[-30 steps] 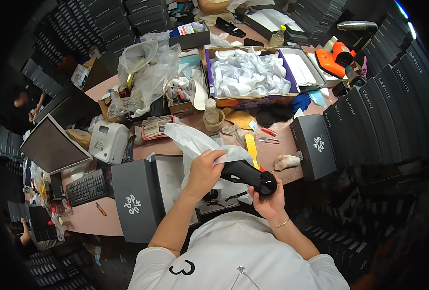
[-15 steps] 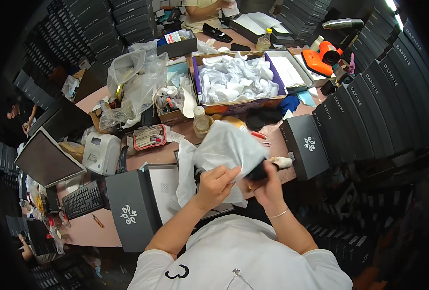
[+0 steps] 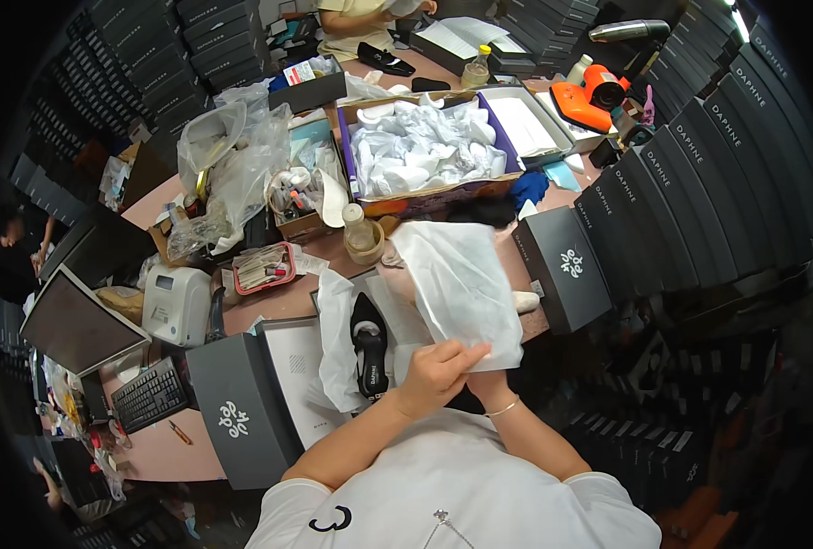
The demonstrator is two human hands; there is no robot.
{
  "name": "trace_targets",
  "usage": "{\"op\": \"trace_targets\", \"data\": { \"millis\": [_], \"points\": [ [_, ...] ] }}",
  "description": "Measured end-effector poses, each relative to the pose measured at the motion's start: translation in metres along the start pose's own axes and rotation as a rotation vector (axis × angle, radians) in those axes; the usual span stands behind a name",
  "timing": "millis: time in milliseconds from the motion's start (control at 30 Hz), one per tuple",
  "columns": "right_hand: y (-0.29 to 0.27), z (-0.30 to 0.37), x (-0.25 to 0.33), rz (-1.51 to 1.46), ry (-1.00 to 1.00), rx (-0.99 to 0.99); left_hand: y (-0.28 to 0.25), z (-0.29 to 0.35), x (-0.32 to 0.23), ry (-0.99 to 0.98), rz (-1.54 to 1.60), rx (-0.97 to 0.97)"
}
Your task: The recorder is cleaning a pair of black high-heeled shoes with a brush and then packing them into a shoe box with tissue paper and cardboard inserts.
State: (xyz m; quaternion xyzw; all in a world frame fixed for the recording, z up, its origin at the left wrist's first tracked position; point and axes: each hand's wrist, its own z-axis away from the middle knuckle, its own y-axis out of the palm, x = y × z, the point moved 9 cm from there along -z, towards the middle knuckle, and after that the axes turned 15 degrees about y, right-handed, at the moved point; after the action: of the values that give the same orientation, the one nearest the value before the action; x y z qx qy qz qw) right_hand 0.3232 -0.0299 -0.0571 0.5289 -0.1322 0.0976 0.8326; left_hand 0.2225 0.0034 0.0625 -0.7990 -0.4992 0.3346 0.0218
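My left hand [image 3: 436, 376] pinches the lower edge of a white, thin, soft bag [image 3: 457, 284], which hangs spread out in front of me. Beside it, my right hand [image 3: 491, 388] reaches under or into that lower edge, so its fingers and anything they hold are hidden. Left of the bag, a black pointed shoe [image 3: 370, 352] with pale padding in its opening lies in a shoe box lined with white tissue paper [image 3: 335, 334]. The box's grey lid [image 3: 242, 412] or a second box stands at its left, next to a white printed panel [image 3: 301, 366].
A big carton [image 3: 439, 194] of white wrapped padding stands behind. Stacked grey shoe boxes [image 3: 699, 174] rise on the right. A glass bottle [image 3: 361, 233], a red-rimmed basket [image 3: 265, 270], a label printer [image 3: 179, 304], a keyboard [image 3: 150, 395] and a monitor [image 3: 84, 318] occupy the left side.
The bag has moved down and right and now hangs flatter. The black item by my right hand has gone mostly out of sight. The shoe in the box has come into view.
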Motion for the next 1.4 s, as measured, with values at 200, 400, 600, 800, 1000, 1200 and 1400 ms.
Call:
{"op": "trace_targets", "data": {
  "millis": [200,400,600,800,1000,1200,1400],
  "points": [
    [-0.031,-0.004,0.018,0.273,0.004,-0.087,0.026,0.022,0.001,-0.113,0.086,0.102],
    [-0.043,-0.008,0.021,0.764,0.055,-0.266,0.051,0.022,-0.015,-0.093,0.198,0.082],
    [-0.037,-0.034,0.079,2.371,-0.175,-0.541,0.069,0.044,0.002,-0.379,0.283,0.389],
    [0.045,-0.015,0.002,2.206,0.135,-0.014,-0.096,0.179,0.089,-0.995,0.038,-0.106],
    [0.038,-0.029,-0.165,2.235,-0.256,0.632,-0.085,0.205,0.088,-1.245,0.487,-0.503],
    [0.103,-0.015,-0.111,1.838,0.039,0.622,-0.109,0.229,0.077,-1.222,0.499,-0.8],
    [0.162,0.044,-0.105,1.916,-0.103,1.018,-0.074,0.17,0.066,-1.149,0.936,-0.683]
  ]
}}
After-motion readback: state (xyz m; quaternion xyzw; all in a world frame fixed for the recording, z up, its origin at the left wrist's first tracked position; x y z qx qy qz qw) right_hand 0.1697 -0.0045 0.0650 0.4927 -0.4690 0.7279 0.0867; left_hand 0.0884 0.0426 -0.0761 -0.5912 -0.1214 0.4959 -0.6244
